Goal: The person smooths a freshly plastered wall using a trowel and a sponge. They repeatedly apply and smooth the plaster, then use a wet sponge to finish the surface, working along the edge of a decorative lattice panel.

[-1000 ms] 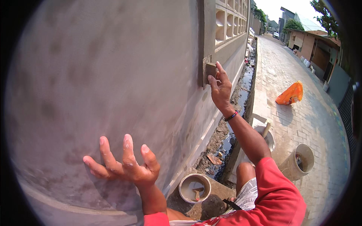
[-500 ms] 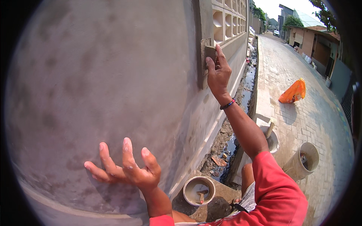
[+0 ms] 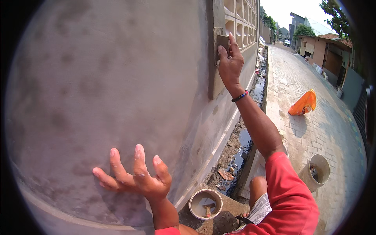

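Observation:
My right hand (image 3: 230,64) grips a small flat grey-brown float (image 3: 222,40) against the plastered edge strip (image 3: 214,82) beside white lattice vent blocks (image 3: 239,29). Its thumb is on the float's face and a finger reaches up along it. Low on the left, my left hand (image 3: 139,176) has its fingers spread and empty, at the grey plastered wall (image 3: 98,78); whether the palm presses on it I cannot tell. Below, near the wall's foot, a small round bucket (image 3: 192,199) holds grey liquid and a tool with a wooden part.
An open drain with dark water (image 3: 241,149) runs along the wall. Right of it are a tall pail (image 3: 307,176) and an orange sack (image 3: 302,102) on the paved lane (image 3: 313,137). Low buildings (image 3: 325,53) line the far side; a car (image 3: 286,43) stands up the lane.
My right hand has moved steadily up along the edge strip with the float. My left hand stays spread low on the left. The pail behind my right forearm is now mostly hidden.

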The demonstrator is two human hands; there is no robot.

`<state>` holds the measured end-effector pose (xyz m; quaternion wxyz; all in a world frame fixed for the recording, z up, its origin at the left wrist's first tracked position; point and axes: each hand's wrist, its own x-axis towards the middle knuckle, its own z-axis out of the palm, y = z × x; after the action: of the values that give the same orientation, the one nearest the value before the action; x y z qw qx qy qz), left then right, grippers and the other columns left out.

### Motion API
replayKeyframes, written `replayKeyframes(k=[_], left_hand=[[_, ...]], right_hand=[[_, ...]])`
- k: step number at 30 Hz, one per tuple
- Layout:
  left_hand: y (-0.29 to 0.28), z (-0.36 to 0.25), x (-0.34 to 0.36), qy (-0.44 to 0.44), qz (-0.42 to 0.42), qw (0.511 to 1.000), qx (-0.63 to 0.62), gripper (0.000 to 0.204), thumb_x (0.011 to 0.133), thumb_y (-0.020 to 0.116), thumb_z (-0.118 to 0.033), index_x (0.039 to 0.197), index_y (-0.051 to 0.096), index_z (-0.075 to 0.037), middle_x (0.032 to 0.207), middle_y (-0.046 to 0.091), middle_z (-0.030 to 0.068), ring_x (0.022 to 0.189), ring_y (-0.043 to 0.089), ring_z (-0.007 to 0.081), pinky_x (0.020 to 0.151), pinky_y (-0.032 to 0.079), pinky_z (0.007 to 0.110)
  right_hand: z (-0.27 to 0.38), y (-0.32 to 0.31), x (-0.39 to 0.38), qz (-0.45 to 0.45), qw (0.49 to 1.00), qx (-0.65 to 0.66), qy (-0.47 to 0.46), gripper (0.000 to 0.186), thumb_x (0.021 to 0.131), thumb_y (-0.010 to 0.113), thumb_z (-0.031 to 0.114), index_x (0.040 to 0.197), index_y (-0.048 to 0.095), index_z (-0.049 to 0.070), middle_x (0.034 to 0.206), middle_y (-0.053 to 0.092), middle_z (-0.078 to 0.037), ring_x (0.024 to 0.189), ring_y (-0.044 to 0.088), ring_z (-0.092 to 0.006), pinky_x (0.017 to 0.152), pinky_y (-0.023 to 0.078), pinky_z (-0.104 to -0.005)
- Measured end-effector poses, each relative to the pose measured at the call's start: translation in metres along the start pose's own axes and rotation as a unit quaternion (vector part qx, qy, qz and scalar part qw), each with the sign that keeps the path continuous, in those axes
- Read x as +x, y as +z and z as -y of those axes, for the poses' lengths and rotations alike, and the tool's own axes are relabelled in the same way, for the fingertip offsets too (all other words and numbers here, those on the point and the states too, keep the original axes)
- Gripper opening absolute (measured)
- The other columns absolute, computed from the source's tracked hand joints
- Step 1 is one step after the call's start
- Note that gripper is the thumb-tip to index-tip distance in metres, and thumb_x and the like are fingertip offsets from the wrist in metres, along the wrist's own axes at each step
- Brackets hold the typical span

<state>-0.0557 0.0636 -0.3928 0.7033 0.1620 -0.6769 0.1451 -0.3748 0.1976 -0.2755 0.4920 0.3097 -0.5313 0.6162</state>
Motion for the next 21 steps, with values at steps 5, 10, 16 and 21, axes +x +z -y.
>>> replayKeyframes(k=[5, 10, 16, 21], left_hand=[[-0.001, 0.002, -0.003, 0.012, 0.005, 1.000, -0.005, 0.030, 0.093, 0.053, -0.034, 0.114, 0.067, -0.017, 0.143, 0.050, 0.0156, 0.147, 0.020, 0.0470, 0.115, 0.013, 0.063], [0.001, -0.001, -0.005, 0.012, 0.014, 1.000, -0.010, 0.031, 0.094, 0.051, -0.035, 0.115, 0.066, -0.017, 0.143, 0.051, 0.0149, 0.147, 0.019, 0.0483, 0.116, 0.011, 0.061], [0.002, 0.000, -0.005, 0.002, 0.010, 1.000, -0.003, 0.031, 0.095, 0.051, -0.035, 0.115, 0.066, -0.018, 0.142, 0.052, 0.0135, 0.146, 0.019, 0.0500, 0.117, 0.010, 0.059], [0.003, -0.001, -0.006, 0.001, -0.006, 1.000, -0.007, 0.029, 0.095, 0.051, -0.035, 0.113, 0.066, -0.018, 0.140, 0.054, 0.0135, 0.145, 0.021, 0.0513, 0.117, 0.010, 0.058]], right_hand=[[0.044, 0.014, 0.117, 0.031, 0.993, -0.103, 0.039, 0.049, 0.092, 0.058, 0.016, 0.139, 0.054, 0.003, 0.105, 0.071, -0.021, 0.098, 0.069, -0.0270, 0.092, 0.051, -0.0375], [-0.021, 0.003, 0.061, -0.013, 0.996, -0.075, -0.046, 0.054, 0.092, 0.068, 0.009, 0.143, 0.051, 0.003, 0.088, 0.067, -0.005, 0.077, 0.059, -0.0081, 0.068, 0.049, -0.0237], [-0.022, -0.085, -0.082, 0.156, 0.975, -0.114, 0.113, 0.059, 0.092, 0.066, 0.005, 0.147, 0.046, 0.008, 0.103, 0.070, -0.009, 0.082, 0.062, -0.0103, 0.078, 0.054, -0.0274], [0.055, -0.110, 0.041, 0.139, 0.947, -0.247, -0.153, 0.046, 0.088, 0.067, 0.006, 0.133, 0.060, 0.009, 0.099, 0.069, -0.011, 0.091, 0.063, -0.0224, 0.085, 0.051, -0.0357]])
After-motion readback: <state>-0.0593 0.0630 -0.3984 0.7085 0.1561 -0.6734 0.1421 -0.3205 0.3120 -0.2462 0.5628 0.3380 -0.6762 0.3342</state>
